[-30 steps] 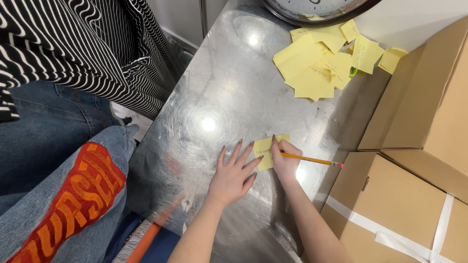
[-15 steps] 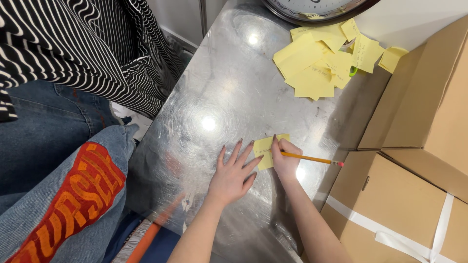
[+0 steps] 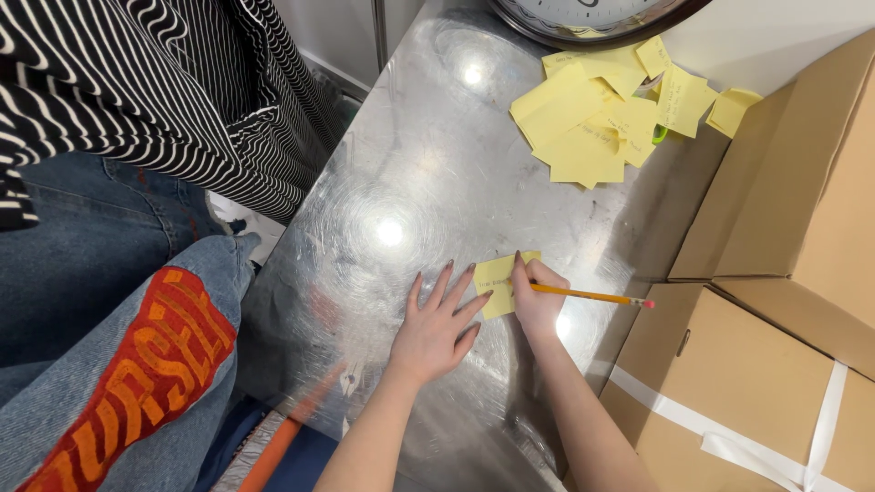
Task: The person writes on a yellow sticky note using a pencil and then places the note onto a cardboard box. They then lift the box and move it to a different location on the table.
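Fingers of my left hand (image 3: 437,326) lie spread apart and flat on the steel table (image 3: 383,164), their tips pinning the near edge of a yellow sticky note (image 3: 499,282). Right hand (image 3: 536,296): fingers closed around a yellow pencil (image 3: 592,295), its point down on the note, its pink eraser end aimed at the cardboard boxes (image 3: 775,301) on my right. Note: flat on the table, between both hands. Far end of table: loose heap of yellow notes (image 3: 592,118), beside the rim of a round clock (image 3: 583,20). Left of table: a person in a black-and-white striped top (image 3: 164,82) and blue jeans (image 3: 109,364) with an orange patch.
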